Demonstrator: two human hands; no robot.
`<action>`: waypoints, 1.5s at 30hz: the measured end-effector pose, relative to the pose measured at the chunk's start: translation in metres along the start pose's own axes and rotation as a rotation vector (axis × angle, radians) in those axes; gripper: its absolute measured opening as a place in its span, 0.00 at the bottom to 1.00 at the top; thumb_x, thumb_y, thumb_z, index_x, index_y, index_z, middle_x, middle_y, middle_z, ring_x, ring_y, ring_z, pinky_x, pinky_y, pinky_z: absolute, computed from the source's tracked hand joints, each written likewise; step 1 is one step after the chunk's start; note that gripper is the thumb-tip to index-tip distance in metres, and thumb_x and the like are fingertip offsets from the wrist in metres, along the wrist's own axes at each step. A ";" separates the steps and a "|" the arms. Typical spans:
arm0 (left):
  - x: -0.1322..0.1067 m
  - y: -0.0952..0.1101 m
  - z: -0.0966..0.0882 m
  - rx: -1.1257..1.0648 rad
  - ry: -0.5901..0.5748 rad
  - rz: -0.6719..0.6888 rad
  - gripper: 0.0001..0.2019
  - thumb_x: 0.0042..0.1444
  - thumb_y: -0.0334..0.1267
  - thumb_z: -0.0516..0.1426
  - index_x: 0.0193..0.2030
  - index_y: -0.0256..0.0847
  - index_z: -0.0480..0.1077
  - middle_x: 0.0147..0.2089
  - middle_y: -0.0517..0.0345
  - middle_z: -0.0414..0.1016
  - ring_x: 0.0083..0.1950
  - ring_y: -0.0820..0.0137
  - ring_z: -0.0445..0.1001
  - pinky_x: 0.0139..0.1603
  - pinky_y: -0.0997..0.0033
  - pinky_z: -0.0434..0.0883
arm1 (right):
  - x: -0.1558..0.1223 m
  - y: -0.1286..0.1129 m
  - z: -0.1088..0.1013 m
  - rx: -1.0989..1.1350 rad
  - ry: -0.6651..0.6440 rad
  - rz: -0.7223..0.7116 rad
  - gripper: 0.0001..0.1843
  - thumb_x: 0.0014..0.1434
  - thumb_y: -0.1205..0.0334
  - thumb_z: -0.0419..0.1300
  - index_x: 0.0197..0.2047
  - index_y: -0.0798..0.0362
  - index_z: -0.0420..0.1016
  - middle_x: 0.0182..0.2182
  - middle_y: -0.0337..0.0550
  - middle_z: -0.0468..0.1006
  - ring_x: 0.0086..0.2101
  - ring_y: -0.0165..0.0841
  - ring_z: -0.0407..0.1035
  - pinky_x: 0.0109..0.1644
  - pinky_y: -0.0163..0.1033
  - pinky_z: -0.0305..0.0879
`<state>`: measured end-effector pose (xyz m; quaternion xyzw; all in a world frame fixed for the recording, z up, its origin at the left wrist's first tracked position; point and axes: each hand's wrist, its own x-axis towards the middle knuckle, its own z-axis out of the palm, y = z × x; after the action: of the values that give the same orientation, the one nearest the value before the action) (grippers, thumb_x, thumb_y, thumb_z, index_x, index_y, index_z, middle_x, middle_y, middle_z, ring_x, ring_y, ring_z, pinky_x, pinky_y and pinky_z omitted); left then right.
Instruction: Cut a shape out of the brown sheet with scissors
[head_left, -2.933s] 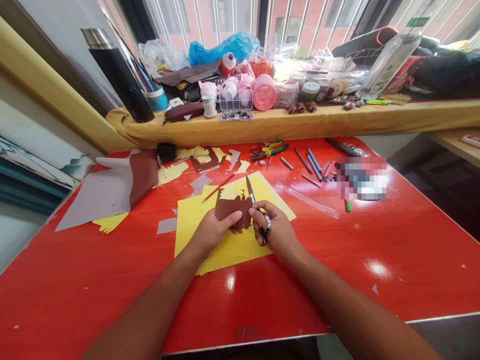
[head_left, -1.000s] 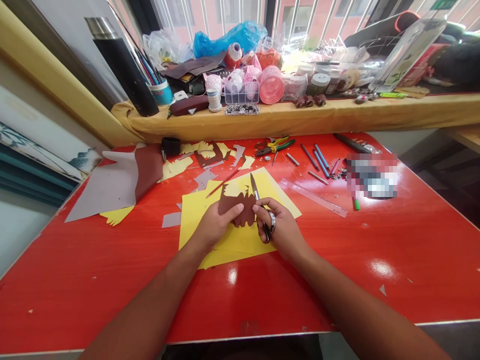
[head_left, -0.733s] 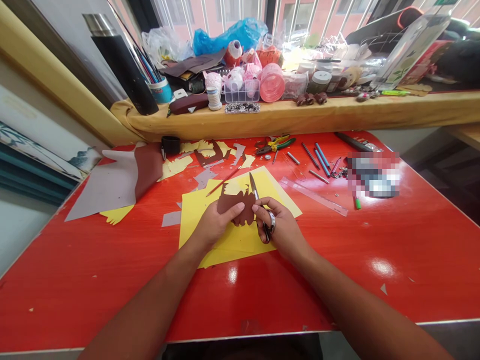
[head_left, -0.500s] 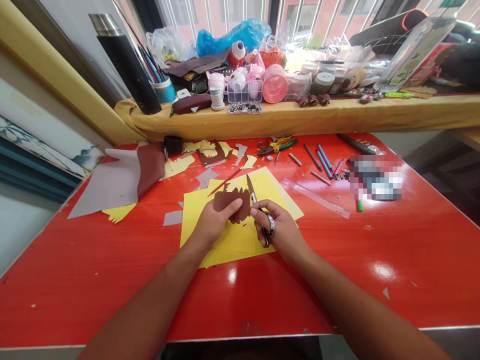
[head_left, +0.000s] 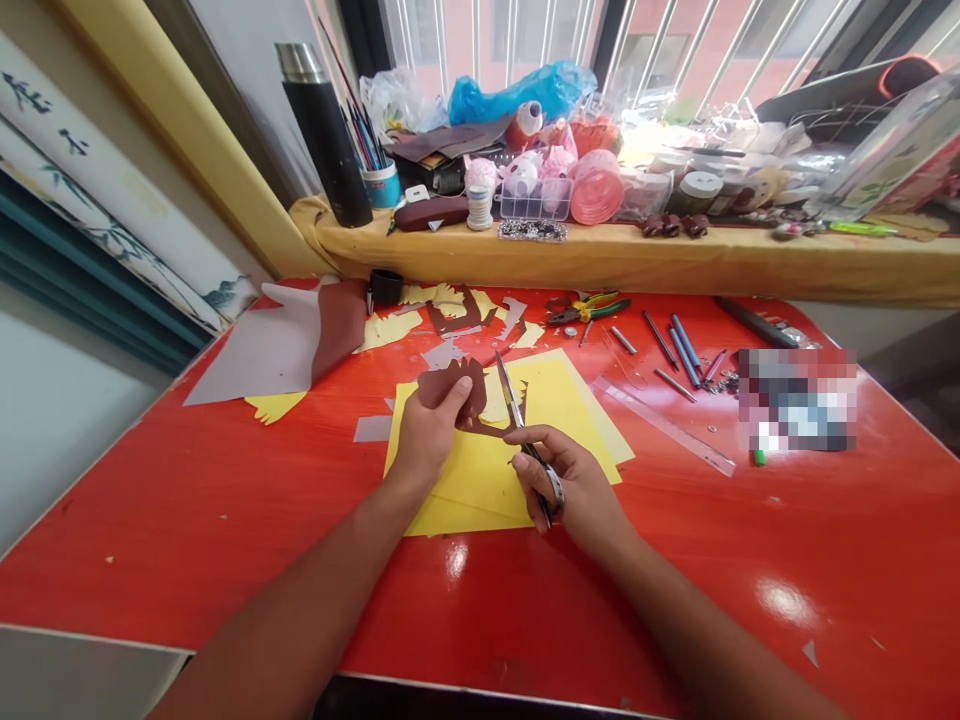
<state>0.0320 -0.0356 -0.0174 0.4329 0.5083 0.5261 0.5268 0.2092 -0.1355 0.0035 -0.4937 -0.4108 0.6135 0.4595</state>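
Note:
My left hand (head_left: 429,428) pinches a dark brown leather-like piece (head_left: 442,385) with a jagged, scalloped edge, thumb on top. A narrow brown strip (head_left: 491,430) runs from below that piece toward the scissors. My right hand (head_left: 566,485) grips a pair of scissors (head_left: 511,385), blades pointing away and up. Its fingers are around the handles, which they partly hide. Whether the blades touch the strip I cannot tell. Under both hands lie yellow sheets (head_left: 480,495). A pale cut piece (head_left: 493,400) shows between the hands, beside the blades.
On the red table (head_left: 697,580), yellow and brown scraps (head_left: 454,305) lie at the back, with pliers (head_left: 589,308) beside them. Pens (head_left: 684,345) and a clear ruler (head_left: 667,425) are to the right. A folded brown sheet (head_left: 341,325) lies left. A crowded ledge (head_left: 450,255) runs behind.
The view has shifted, so the table things appear farther right. My hands are slightly farther apart. The brown piece has turned, and a thin strip now stretches from it toward the scissors.

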 end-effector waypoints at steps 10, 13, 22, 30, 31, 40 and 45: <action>-0.002 0.005 0.000 0.059 0.060 -0.003 0.18 0.56 0.52 0.71 0.26 0.42 0.76 0.23 0.59 0.76 0.25 0.69 0.74 0.28 0.70 0.71 | -0.003 0.005 0.001 -0.026 -0.116 -0.089 0.31 0.68 0.34 0.71 0.60 0.48 0.76 0.26 0.27 0.69 0.16 0.29 0.68 0.20 0.36 0.64; -0.002 0.007 -0.001 0.109 0.065 0.013 0.19 0.56 0.52 0.70 0.24 0.43 0.74 0.22 0.59 0.76 0.26 0.68 0.74 0.28 0.70 0.70 | -0.005 0.008 0.003 -0.076 -0.128 -0.090 0.28 0.68 0.36 0.71 0.59 0.48 0.77 0.25 0.25 0.66 0.17 0.29 0.68 0.21 0.36 0.65; -0.004 0.008 0.000 0.152 0.029 0.040 0.20 0.58 0.52 0.69 0.23 0.43 0.72 0.22 0.61 0.74 0.26 0.70 0.72 0.29 0.70 0.69 | -0.005 0.009 0.003 -0.126 -0.120 -0.079 0.28 0.69 0.37 0.70 0.60 0.48 0.76 0.24 0.24 0.64 0.17 0.29 0.68 0.22 0.36 0.63; -0.006 0.012 0.001 0.160 0.024 0.035 0.20 0.56 0.52 0.69 0.23 0.43 0.72 0.21 0.61 0.73 0.25 0.69 0.72 0.29 0.69 0.68 | -0.006 0.004 0.005 -0.139 -0.121 -0.042 0.31 0.67 0.34 0.72 0.59 0.49 0.76 0.23 0.23 0.63 0.16 0.30 0.69 0.23 0.36 0.61; -0.007 0.013 0.002 0.160 0.023 0.035 0.20 0.56 0.52 0.69 0.23 0.43 0.72 0.21 0.61 0.73 0.25 0.69 0.72 0.29 0.69 0.68 | -0.006 0.004 0.006 -0.138 -0.120 -0.041 0.31 0.66 0.34 0.72 0.59 0.49 0.76 0.23 0.23 0.63 0.16 0.30 0.68 0.23 0.36 0.60; -0.007 0.015 0.002 0.160 0.022 0.033 0.20 0.56 0.53 0.69 0.22 0.43 0.72 0.21 0.61 0.73 0.25 0.69 0.72 0.29 0.69 0.69 | -0.006 0.002 0.006 -0.125 -0.124 -0.033 0.32 0.65 0.34 0.73 0.58 0.49 0.76 0.23 0.23 0.63 0.16 0.30 0.68 0.23 0.36 0.61; -0.008 0.016 0.003 0.136 0.015 0.025 0.20 0.56 0.52 0.69 0.22 0.44 0.72 0.21 0.60 0.73 0.25 0.69 0.72 0.29 0.69 0.70 | -0.007 0.001 0.006 -0.120 -0.123 -0.034 0.31 0.65 0.33 0.73 0.58 0.48 0.77 0.23 0.23 0.62 0.16 0.29 0.67 0.23 0.36 0.62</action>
<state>0.0340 -0.0421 -0.0008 0.4701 0.5413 0.5002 0.4856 0.2039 -0.1427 0.0047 -0.4746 -0.4825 0.6090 0.4136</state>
